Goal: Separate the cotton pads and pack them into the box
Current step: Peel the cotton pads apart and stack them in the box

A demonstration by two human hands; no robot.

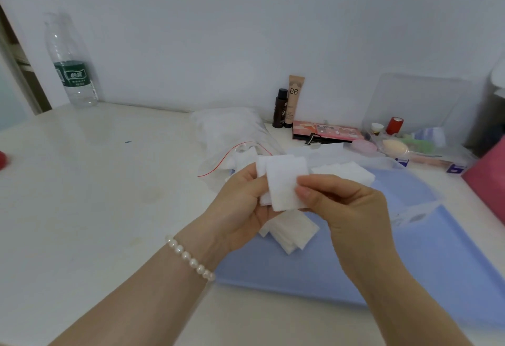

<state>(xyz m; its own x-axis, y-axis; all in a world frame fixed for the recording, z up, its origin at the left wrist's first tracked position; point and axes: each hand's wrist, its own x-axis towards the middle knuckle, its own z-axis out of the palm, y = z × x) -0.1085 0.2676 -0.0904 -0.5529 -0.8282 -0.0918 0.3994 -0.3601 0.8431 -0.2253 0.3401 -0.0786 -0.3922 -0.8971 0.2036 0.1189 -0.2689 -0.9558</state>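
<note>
Both hands meet mid-air: left hand (240,203) grips a small stack of cotton pads (284,181), right hand (341,203) pinches the front one to peel it away. Early going, I'd say: loose pads (289,232) lie underneath, a few sit in the clear box (388,162) beyond, and the zip bag (232,138) looks well stocked.

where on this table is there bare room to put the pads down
Bare tabletop runs from the water bottle to the zip bag. The blue mat is bare right of the loose pads. It is crowded at the back right around the palette and clear organizer.
</note>
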